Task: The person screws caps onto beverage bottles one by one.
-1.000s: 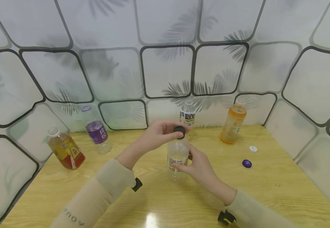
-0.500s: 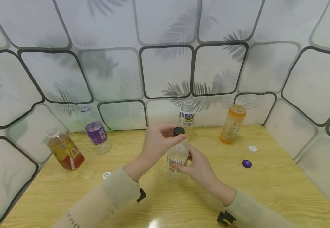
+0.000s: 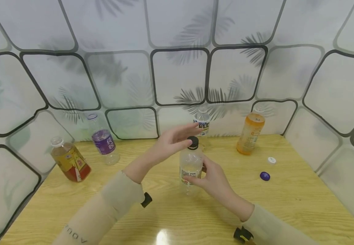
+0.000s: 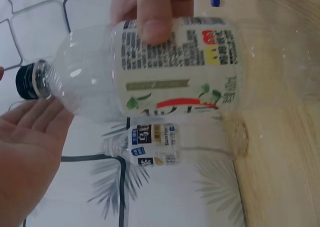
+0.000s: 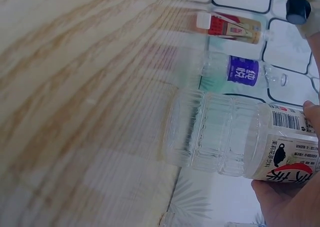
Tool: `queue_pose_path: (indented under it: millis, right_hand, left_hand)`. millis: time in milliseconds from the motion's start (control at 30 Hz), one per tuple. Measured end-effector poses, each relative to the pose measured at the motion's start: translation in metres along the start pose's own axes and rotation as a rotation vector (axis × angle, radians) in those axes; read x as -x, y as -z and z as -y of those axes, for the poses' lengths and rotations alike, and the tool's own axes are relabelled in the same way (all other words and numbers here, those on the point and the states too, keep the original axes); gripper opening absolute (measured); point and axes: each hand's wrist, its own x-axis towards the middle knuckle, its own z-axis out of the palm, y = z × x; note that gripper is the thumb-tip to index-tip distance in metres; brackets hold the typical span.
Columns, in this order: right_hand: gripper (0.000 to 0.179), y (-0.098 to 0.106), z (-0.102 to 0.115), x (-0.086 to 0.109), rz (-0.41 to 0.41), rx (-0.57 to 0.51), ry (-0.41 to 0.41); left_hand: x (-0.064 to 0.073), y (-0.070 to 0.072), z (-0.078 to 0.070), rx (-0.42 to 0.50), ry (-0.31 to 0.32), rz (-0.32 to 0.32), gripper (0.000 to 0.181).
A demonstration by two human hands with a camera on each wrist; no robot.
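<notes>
A clear plastic bottle (image 3: 190,160) with a white label stands upright on the table in front of me. My right hand (image 3: 212,175) grips it round the label, thumb on the near side. On its neck sits a black cap (image 3: 193,143). Beside that cap is my left hand (image 3: 173,141), its fingers stretched out and apart from the cap, the thumb close to it. Whether the thumb touches is hard to tell in the head view. From the left wrist view, the straight left fingers (image 4: 42,118) lie alongside the cap without closing round it.
Behind stands a capless bottle (image 3: 202,123). To the left are a purple-labelled bottle (image 3: 104,142) and a yellow-labelled one (image 3: 70,161); at right, an orange-labelled bottle (image 3: 251,133). A white cap (image 3: 271,160) and a purple cap (image 3: 265,176) lie on the table (image 3: 290,197). Patterned fabric (image 3: 177,75) bounds the back.
My left hand turned round the cap with its wrist shifting right, then swung back left, and its fingers have opened off the cap. The right hand and bottle have stayed put.
</notes>
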Motion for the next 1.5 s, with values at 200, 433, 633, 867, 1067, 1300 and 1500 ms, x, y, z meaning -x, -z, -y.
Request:
queue_pose_path:
  millis: [200, 433, 633, 867, 1067, 1300, 1500]
  right_hand:
    - [0.071, 0.0, 0.0, 0.0, 0.001, -0.003, 0.008]
    - [0.071, -0.001, -0.001, 0.0, -0.009, 0.007, 0.005]
    - [0.07, -0.001, -0.002, 0.0, -0.023, 0.013, 0.011]
    - [0.071, -0.001, -0.002, 0.001, -0.019, 0.006, -0.001]
    - [0.072, -0.001, 0.001, 0.001, -0.013, 0.005, 0.003]
    - [0.071, 0.0, 0.0, 0.0, -0.011, 0.004, 0.016]
    - [0.071, 0.0, 0.001, 0.001, -0.007, -0.002, 0.009]
  left_hand:
    - [-0.013, 0.018, 0.007, 0.134, -0.043, 0.29, 0.057]
    - [-0.015, 0.025, 0.006, 0.114, 0.018, 0.339, 0.048]
    - [-0.014, 0.021, 0.001, 0.031, 0.03, 0.239, 0.041]
    - [-0.007, 0.004, 0.001, -0.003, 0.034, 0.025, 0.034]
    - [0.004, -0.017, -0.001, -0.035, 0.221, -0.301, 0.031]
    - [0.007, -0.037, -0.005, -0.089, 0.271, -0.536, 0.03]
    - [0.008, -0.038, -0.006, -0.099, 0.252, -0.536, 0.032]
